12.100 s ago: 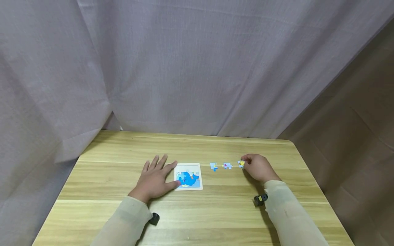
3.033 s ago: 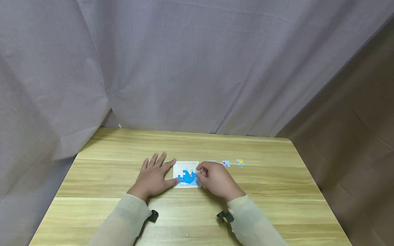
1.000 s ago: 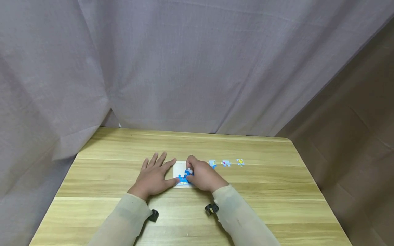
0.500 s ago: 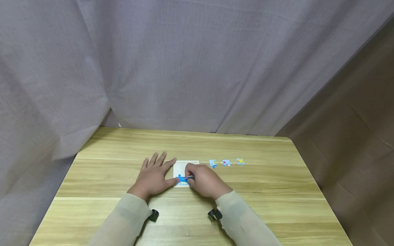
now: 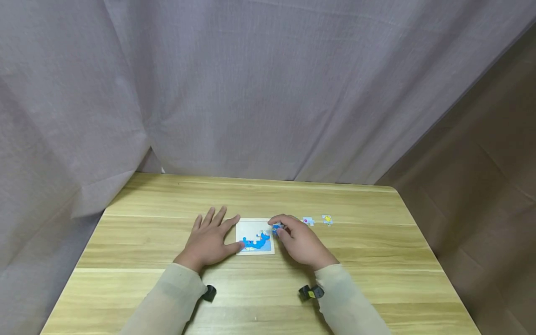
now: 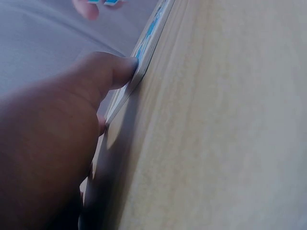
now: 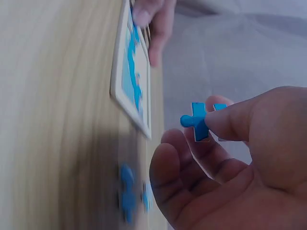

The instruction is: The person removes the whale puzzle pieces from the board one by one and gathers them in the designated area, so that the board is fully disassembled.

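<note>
A square puzzle tray [image 5: 253, 220] with a pale rim lies at the middle of the table. Blue whale pieces [image 5: 257, 244] fill its lower part, and the upper part shows pale backing. My left hand [image 5: 209, 244] lies spread at the tray's left side, thumb on its lower left edge. Just right of the tray, my right hand [image 5: 303, 242] pinches a blue puzzle piece [image 7: 199, 121] between thumb and fingers, raised above the table. The thumb covers part of that piece. Two loose pieces show beyond the right hand: one with a pink swirl [image 5: 308, 221], one with a yellow sun [image 5: 327, 219].
The wooden table [image 5: 251, 293] has a grey curtain [image 5: 251, 93] behind it and a brownish cloth [image 5: 473, 186] on the right. A loose piece near the tray, seen as a blurred blue piece [image 7: 127, 191], is hidden by my right hand in the head view.
My right hand has lifted a blue whale piece from the tray's middle and moved right with it, off the tray. Earlier it was at the sun piece. My left hand keeps its place.
</note>
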`<state>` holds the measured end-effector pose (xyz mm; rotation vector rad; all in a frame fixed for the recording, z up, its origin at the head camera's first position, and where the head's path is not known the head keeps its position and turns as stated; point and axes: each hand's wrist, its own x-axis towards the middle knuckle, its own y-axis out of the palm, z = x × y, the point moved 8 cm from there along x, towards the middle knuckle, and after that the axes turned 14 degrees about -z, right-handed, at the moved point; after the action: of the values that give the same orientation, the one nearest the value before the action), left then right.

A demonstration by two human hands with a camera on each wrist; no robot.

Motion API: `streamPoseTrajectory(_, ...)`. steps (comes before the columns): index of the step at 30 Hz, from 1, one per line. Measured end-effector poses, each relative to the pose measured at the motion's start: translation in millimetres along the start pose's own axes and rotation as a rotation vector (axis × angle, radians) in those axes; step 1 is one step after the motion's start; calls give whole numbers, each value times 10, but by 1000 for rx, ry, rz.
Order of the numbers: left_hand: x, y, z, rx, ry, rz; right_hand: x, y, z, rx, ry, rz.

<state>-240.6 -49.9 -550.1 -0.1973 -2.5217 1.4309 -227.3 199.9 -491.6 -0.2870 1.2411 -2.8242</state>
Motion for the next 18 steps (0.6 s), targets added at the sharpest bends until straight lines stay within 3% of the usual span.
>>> streamPoseTrajectory(10, -3, -3, 3, 0, 8, 2, -91, -384, -452, -68, 70, -107)
streamPoseTrajectory(18, -11, 5, 3, -4, 5, 2, -230, -578, -844, 26, 260, -163)
